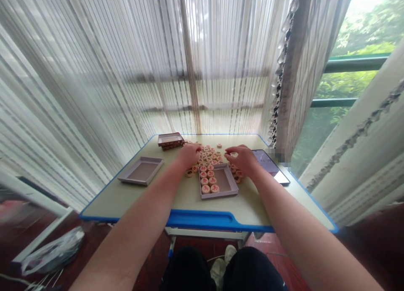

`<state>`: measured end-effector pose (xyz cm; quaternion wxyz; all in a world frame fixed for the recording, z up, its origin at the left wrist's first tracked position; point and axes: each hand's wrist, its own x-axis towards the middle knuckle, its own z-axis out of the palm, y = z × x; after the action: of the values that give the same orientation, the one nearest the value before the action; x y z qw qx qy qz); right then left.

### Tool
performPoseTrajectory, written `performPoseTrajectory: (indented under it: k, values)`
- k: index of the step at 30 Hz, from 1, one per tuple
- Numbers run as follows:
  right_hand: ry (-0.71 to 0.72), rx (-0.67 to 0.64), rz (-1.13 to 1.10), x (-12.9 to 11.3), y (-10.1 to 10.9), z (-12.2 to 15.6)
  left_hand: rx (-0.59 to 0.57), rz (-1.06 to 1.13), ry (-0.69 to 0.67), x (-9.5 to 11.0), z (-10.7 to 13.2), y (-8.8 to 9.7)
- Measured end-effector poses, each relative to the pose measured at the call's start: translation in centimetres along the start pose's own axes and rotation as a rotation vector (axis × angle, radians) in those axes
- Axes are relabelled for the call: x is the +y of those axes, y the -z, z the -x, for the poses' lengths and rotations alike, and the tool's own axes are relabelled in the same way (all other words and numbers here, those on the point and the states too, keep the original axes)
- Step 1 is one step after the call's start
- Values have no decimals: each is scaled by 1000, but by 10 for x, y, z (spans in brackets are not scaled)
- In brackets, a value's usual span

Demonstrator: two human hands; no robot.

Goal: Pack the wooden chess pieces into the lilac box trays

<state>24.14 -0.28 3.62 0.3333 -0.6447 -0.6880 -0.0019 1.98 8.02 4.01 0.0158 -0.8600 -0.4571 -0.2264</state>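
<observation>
Several round wooden chess pieces with red characters [210, 153] lie loose on a small blue-edged table [202, 219]. In front of them sits a shallow grey box tray [227, 182] with several pieces lined up along its left side. My left hand [188, 155] rests curled on the left edge of the loose pile, its fingers bent onto the pieces. My right hand [241, 158] hovers over the pile's right side just beyond the tray, fingers bent in a pinch. What either hand holds is too small to see.
An empty grey tray [142, 170] lies on the table's left part. A brown box [171, 140] stands at the far left corner. A phone [272, 166] lies at the right edge. Sheer curtains [126, 72] hang behind. A plastic bag [53, 251] is on the floor at left.
</observation>
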Motion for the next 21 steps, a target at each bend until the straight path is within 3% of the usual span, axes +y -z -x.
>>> performPoseTrajectory:
  k: [4,10,15,21]
  values:
    - [168,-145,-108,-18,15,14,33,32,-67,10,2,-7]
    - [265,-393,92,-22,7,22,47,80,-112,14,4,-15]
    - [366,-373,65,-13,1,19,68,125,-149,17,6,-15]
    - [323,-372,39,-9,4,16,91,101,-144,13,5,-11]
